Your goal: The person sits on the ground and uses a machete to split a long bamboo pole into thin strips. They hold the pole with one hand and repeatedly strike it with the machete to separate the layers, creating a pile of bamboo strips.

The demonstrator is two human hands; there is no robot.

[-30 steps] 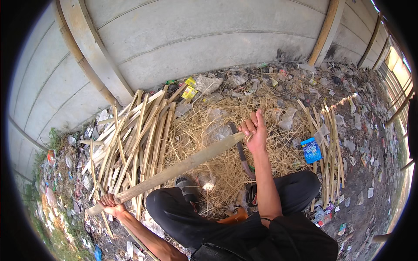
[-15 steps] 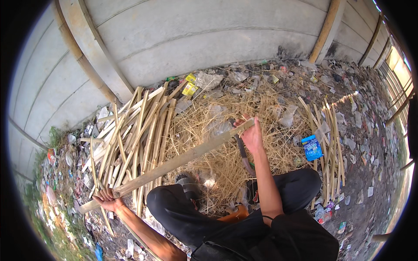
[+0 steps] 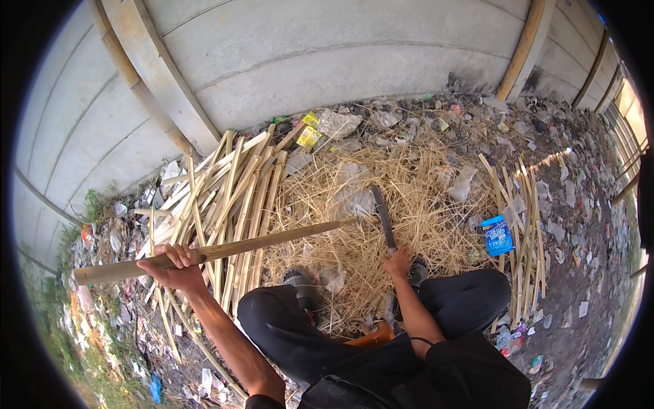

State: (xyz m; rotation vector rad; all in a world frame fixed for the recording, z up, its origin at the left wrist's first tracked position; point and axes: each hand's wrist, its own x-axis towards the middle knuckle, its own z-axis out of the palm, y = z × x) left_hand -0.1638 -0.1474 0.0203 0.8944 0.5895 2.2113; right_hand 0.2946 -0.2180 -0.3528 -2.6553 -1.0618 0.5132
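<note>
My left hand (image 3: 176, 269) is closed around a split bamboo piece (image 3: 276, 240) near its thick end. The bamboo reaches rightward over the stick pile, and its narrow tip lies above the straw-like shavings (image 3: 429, 198). My right hand (image 3: 397, 260), in front of my right knee, grips the lower end of a machete (image 3: 383, 217) with a long dark blade. The blade points away from me, just right of the bamboo's tip, apart from it. My fingers mostly hide the machete's handle.
A heap of split bamboo sticks (image 3: 235, 187) lies left, by the concrete wall (image 3: 340, 65). More sticks (image 3: 530, 238) lie on the right beside a blue packet (image 3: 496, 236). Litter covers the ground around. My shoe (image 3: 300, 286) stands at the shavings' near edge.
My right hand has let go of the bamboo's far end, come down nearer me and taken hold of the machete. My left hand has shifted up, and the bamboo has slid left and levelled.
</note>
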